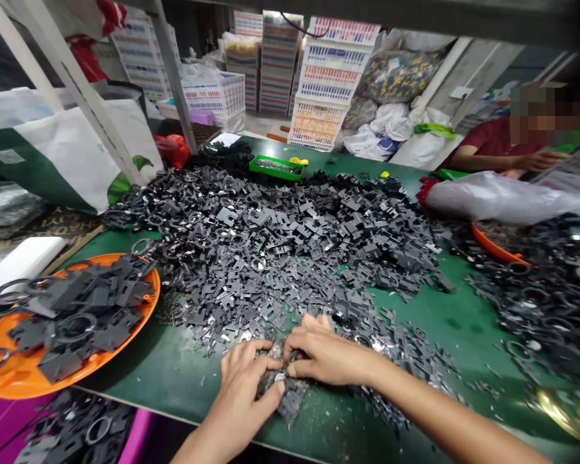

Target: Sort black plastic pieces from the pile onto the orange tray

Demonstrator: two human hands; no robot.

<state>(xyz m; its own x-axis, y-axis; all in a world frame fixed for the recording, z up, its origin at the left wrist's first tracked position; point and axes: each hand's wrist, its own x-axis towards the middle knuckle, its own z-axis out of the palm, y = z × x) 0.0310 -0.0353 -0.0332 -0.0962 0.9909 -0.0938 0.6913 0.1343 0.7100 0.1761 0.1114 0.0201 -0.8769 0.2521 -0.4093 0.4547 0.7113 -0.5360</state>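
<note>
Near the table's front edge, both hands work close together over a small heap of grey plastic parts [290, 403] mixed with fine bits. My left hand [244, 390] has bent fingers, its thumb and forefinger closing around small pieces I cannot make out. Just right of it, my right hand [323, 354] is curled, thumb against forefinger, with a dark bit between them too small to name. Beyond the hands spreads a large pile of dark grey plastic parts [280, 238], flat clips, blocks and rings among them.
An orange plate [151, 299] heaped with larger grey parts stands at left, above a magenta tub [142, 435]. A green tray [278, 169] lies behind the pile. At right, a person [493, 145] sits by another dark pile [555, 303]. Stacked crates [326, 84] stand behind the table.
</note>
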